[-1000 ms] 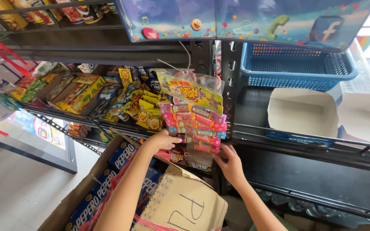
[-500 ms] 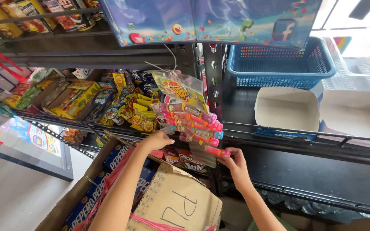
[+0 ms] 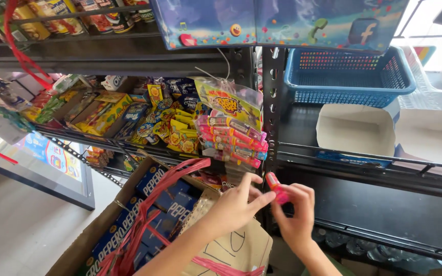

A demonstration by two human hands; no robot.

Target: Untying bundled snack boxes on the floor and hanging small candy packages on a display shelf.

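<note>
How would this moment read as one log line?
right hand: holds pink candy tube | left hand: fingertips at tube | hanging candy bag: above

Daylight pours in from the upper right, washing out the pale area behind the blue plastic mesh basket [image 3: 349, 74] until detail is lost, while the black metal shelf [image 3: 374, 204] below lies in deep shadow. My left hand [image 3: 234, 204] and right hand [image 3: 295, 214] are slightly motion-blurred. The wide lens bends the shelving at the edges.
</note>
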